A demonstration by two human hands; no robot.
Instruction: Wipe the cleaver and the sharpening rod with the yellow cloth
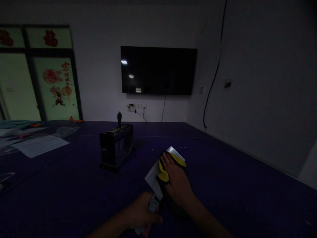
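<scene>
Far L, some papers [41, 146] lay on the table [86, 201], w/ clear plastic [64, 131] just beyond. Next, approx. centre-L, stood a black knife block [107, 147], upright, a dark handle [119, 119] sticking out of its top, nothing touching it.

Then, nr. the front, my L hand [141, 211], fingers wrapped round the handle of a broad-bladed knife [152, 180]. Blade pointed away & to the R, its far corner bare past the cloth. My R hand [177, 180] had fingers together, clamping a yellow-and-black cloth [163, 174] to the blade, approx. midway along; thumb hidden, so couldn't tell if it pinched from below.

Main risk, I reckoned: a cut. Couldn't tell which edge was sharp; if cloth bunched or slid, my R fingertips could meet steel, esp. nr. that bare corner. Too much R pressure vs. a loose L grip might twist the blade. Poor light made it worse, i.e. easy to misjudge the edge. Block was well apart, so a knock seemed unlikely unless I swung the blade wide L.

Far R, a black cable [213, 87] hung down the wall, well clear.
</scene>
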